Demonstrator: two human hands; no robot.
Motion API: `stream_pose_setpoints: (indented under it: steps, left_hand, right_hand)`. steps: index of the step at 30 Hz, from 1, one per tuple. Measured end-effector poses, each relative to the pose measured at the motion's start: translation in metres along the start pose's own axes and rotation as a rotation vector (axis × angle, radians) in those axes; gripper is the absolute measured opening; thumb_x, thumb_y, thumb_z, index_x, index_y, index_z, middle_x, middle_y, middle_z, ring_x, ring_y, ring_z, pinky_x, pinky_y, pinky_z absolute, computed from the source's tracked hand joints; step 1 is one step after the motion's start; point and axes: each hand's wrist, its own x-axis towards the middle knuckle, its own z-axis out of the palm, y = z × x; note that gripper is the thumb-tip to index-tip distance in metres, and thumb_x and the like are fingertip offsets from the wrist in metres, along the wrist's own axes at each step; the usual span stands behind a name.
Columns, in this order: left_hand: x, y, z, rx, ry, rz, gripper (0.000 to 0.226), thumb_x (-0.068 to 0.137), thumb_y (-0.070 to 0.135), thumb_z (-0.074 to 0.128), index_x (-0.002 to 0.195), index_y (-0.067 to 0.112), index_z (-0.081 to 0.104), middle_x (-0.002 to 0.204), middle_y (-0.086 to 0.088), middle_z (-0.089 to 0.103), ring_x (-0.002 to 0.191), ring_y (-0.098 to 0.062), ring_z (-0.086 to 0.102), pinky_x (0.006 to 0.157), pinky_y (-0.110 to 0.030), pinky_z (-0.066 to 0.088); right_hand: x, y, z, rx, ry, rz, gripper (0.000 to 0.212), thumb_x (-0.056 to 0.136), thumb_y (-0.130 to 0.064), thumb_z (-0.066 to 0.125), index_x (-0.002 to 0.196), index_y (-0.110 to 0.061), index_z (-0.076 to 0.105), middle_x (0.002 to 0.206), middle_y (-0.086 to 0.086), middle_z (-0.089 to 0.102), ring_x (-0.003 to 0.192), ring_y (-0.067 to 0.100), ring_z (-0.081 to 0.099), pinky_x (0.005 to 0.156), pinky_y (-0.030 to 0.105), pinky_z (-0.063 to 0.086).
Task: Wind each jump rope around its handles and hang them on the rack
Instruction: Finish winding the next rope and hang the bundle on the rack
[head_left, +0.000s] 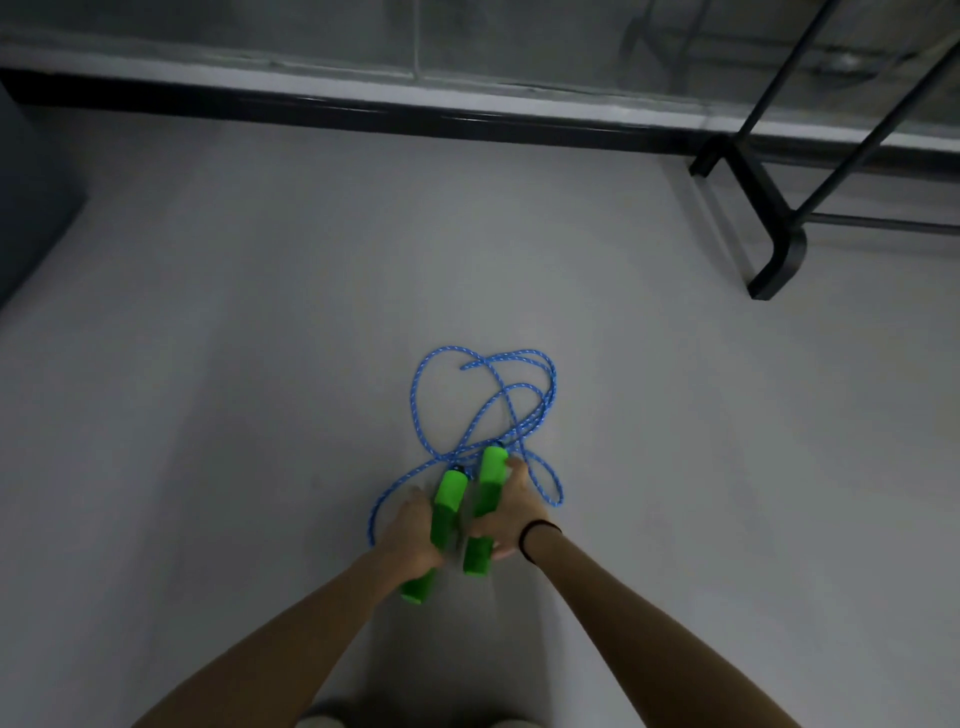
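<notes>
A jump rope lies on the grey floor in front of me. Its blue cord sprawls in loose tangled loops just beyond my hands. My left hand grips one green foam handle, whose lower end sticks out below my palm. My right hand grips the other green handle, close beside the first and roughly parallel to it. A black band circles my right wrist. The black metal rack stands at the upper right, with only its foot and lower bars in view.
A black skirting strip runs along the base of a glass wall at the far side. A dark grey block sits at the left edge. Pale shoe tips show at the bottom.
</notes>
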Motion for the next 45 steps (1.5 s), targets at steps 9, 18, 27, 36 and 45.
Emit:
stream_pose_setpoints:
  steps: [9, 18, 27, 36, 45]
  left_hand:
    - [-0.019, 0.034, -0.037, -0.68, -0.199, 0.11, 0.038, 0.058, -0.002, 0.061, 0.09, 0.018, 0.058, 0.077, -0.001, 0.066, 0.07, -0.012, 0.064, 0.064, -0.028, 0.053]
    - [-0.124, 0.167, -0.199, -0.587, -0.176, 0.27, 0.044, 0.058, -0.001, 0.077, 0.096, 0.013, 0.061, 0.074, -0.007, 0.065, 0.063, -0.019, 0.062, 0.064, -0.037, 0.055]
    - [-0.344, 0.381, -0.409, -0.487, -0.132, 0.574, 0.039, 0.064, -0.004, 0.078, 0.091, 0.015, 0.057, 0.072, -0.001, 0.063, 0.06, -0.013, 0.06, 0.058, -0.026, 0.052]
    - [-0.546, 0.522, -0.53, -0.505, -0.102, 0.74, 0.047, 0.066, -0.017, 0.07, 0.101, 0.01, 0.053, 0.073, 0.001, 0.07, 0.065, -0.012, 0.067, 0.062, -0.026, 0.055]
    - [-0.634, 0.574, -0.592, -0.621, 0.322, 0.783, 0.025, 0.066, -0.006, 0.076, 0.081, 0.004, 0.058, 0.065, -0.004, 0.068, 0.057, -0.015, 0.063, 0.06, -0.027, 0.055]
  right_hand:
    - [-0.004, -0.011, -0.001, 0.298, -0.108, -0.239, 0.076, 0.07, 0.011, 0.065, 0.121, -0.026, 0.021, 0.098, 0.002, 0.051, 0.081, 0.02, 0.061, 0.058, 0.032, 0.059]
    - [-0.116, -0.163, -0.123, 0.471, 0.24, -0.479, 0.021, 0.086, -0.019, 0.061, 0.067, -0.014, 0.056, 0.054, -0.005, 0.059, 0.051, 0.009, 0.053, 0.05, 0.021, 0.043]
    - [-0.351, -0.415, -0.311, 0.841, -0.093, -0.686, 0.059, 0.082, -0.05, 0.041, 0.111, -0.004, 0.062, 0.11, 0.019, 0.063, 0.101, 0.028, 0.059, 0.099, 0.041, 0.042]
    - [-0.57, -0.53, -0.404, 1.01, -0.287, -0.721, 0.079, 0.07, -0.076, 0.028, 0.083, -0.013, 0.073, 0.078, 0.007, 0.073, 0.071, 0.018, 0.069, 0.067, 0.03, 0.054]
    - [-0.658, -0.528, -0.411, -0.252, 0.337, -0.962, 0.039, 0.099, -0.028, 0.032, 0.077, -0.013, 0.06, 0.057, -0.001, 0.052, 0.06, 0.022, 0.054, 0.063, 0.033, 0.04]
